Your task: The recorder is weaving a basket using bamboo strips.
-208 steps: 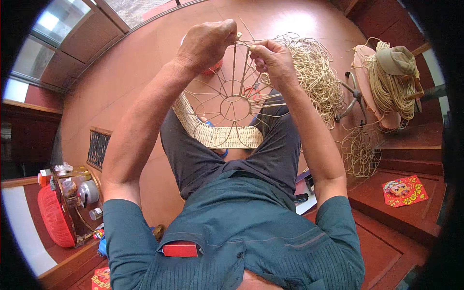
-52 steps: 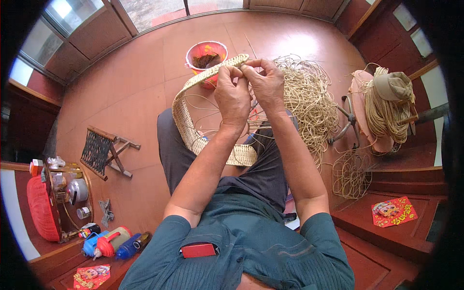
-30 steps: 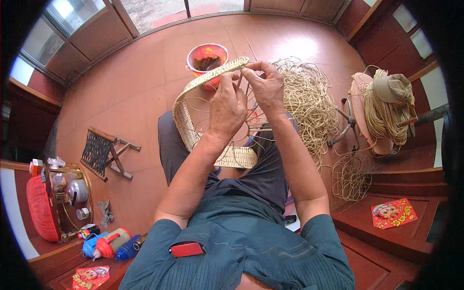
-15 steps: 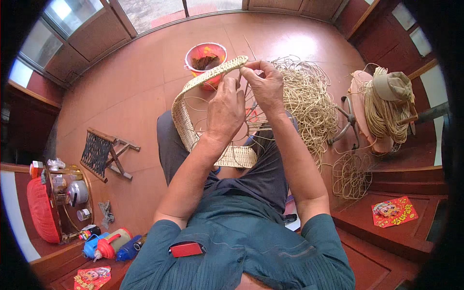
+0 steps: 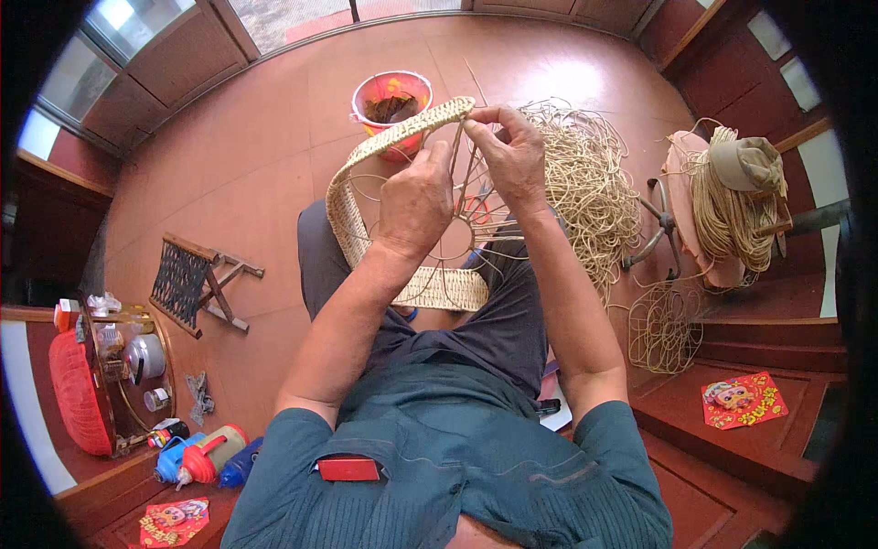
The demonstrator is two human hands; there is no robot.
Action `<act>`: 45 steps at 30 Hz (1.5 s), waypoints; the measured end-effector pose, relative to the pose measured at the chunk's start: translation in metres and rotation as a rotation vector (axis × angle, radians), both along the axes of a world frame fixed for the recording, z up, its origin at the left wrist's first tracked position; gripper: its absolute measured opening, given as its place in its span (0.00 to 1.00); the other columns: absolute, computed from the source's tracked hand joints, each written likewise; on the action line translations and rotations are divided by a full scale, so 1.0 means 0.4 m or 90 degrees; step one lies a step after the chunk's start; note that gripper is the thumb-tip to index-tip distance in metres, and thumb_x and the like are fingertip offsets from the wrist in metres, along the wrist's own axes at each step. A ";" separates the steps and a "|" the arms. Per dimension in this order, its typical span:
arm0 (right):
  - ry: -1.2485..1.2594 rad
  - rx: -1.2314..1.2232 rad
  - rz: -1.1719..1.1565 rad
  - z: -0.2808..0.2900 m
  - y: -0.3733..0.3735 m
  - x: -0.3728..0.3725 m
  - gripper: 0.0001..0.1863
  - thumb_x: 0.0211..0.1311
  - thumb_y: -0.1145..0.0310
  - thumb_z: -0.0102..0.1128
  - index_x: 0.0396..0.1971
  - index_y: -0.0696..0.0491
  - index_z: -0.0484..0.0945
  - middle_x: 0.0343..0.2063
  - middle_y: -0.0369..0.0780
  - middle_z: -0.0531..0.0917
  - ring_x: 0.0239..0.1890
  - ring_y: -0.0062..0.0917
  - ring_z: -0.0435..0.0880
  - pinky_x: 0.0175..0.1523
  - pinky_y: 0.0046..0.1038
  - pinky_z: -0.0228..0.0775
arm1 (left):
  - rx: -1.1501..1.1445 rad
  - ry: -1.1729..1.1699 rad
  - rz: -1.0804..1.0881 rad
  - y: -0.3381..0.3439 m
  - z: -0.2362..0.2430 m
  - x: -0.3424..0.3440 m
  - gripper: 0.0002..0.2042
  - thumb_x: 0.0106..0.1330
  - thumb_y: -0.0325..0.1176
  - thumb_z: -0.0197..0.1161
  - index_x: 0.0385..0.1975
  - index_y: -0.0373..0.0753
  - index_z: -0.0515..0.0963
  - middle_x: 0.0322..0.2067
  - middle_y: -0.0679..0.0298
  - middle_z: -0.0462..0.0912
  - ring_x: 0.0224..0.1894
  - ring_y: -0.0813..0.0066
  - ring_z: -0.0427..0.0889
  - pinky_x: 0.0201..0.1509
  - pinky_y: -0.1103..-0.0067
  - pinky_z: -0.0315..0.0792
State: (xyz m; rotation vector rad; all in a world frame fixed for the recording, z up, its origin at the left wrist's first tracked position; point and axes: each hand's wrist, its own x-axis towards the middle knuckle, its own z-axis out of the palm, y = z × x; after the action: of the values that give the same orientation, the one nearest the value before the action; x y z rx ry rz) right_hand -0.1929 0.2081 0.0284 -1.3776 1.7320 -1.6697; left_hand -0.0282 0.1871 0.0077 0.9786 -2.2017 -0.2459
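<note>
A: Where's the woven band [image 5: 340,209]?
B: Straight ahead, partway round the wire frame [image 5: 473,236], its far end up by the R hand [image 5: 514,163]
A: R hand's doing what, FYI?
B: Thumb + index pinched tog. at that far end
A: & the L hand [image 5: 416,209]?
B: Fingers curled in, next to the frame's spokes; tips hidden, so can't tell if it grips any
A: Nearby stuff?
B: Cord heap [image 5: 594,188] on flr, R of the R hand; bucket [image 5: 370,94] w/ brown stuff inside, beyond the band
</note>
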 end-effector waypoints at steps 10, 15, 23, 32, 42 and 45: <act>-0.041 0.013 0.006 0.000 -0.004 0.007 0.09 0.67 0.65 0.74 0.39 0.54 0.92 0.28 0.31 0.85 0.25 0.10 0.76 0.30 0.21 0.69 | -0.010 0.005 -0.004 0.015 0.024 0.005 0.02 0.77 0.28 0.60 0.42 0.39 0.74 0.32 0.50 0.86 0.33 0.45 0.90 0.34 0.57 0.83; -0.015 -0.019 -0.039 -0.005 -0.014 0.031 0.09 0.66 0.64 0.74 0.40 0.52 0.92 0.25 0.32 0.87 0.25 0.11 0.78 0.30 0.22 0.71 | 0.005 -0.021 0.005 0.005 0.020 0.004 0.04 0.74 0.28 0.61 0.44 0.38 0.75 0.33 0.51 0.86 0.34 0.46 0.90 0.35 0.57 0.84; -0.061 0.027 -0.012 -0.003 0.011 0.020 0.15 0.66 0.57 0.75 0.44 0.53 0.91 0.32 0.36 0.89 0.32 0.19 0.85 0.39 0.26 0.78 | -0.017 0.026 -0.024 -0.008 0.005 -0.001 0.05 0.79 0.31 0.60 0.40 0.38 0.75 0.29 0.48 0.85 0.35 0.42 0.88 0.36 0.54 0.79; 0.117 -0.178 -0.109 -0.086 0.219 0.096 0.08 0.67 0.75 0.69 0.44 0.54 0.83 0.37 0.40 0.82 0.32 0.28 0.81 0.35 0.30 0.73 | 0.052 0.126 -0.093 0.014 0.005 0.034 0.05 0.74 0.26 0.67 0.45 0.38 0.82 0.38 0.48 0.86 0.41 0.45 0.87 0.44 0.58 0.79; -0.544 0.107 0.197 -0.223 0.318 0.228 0.39 0.71 0.77 0.64 0.80 0.56 0.61 0.45 0.38 0.85 0.35 0.15 0.82 0.40 0.21 0.76 | -0.006 0.007 -0.090 0.018 0.030 0.064 0.06 0.73 0.26 0.67 0.46 0.40 0.83 0.40 0.55 0.87 0.42 0.49 0.88 0.45 0.61 0.80; -0.837 0.091 0.280 -0.191 0.316 0.235 0.45 0.72 0.77 0.62 0.84 0.47 0.52 0.51 0.36 0.81 0.39 0.16 0.79 0.41 0.22 0.74 | 0.024 -0.018 -0.106 0.012 0.041 0.070 0.05 0.73 0.26 0.67 0.45 0.39 0.82 0.41 0.55 0.87 0.43 0.49 0.88 0.44 0.60 0.80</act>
State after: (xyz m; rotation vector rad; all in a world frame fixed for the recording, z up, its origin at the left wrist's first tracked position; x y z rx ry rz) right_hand -0.0988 0.3347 -0.0480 -0.2904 0.6783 -1.5179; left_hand -0.0001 0.1918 0.0243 0.8228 -2.3148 -0.3527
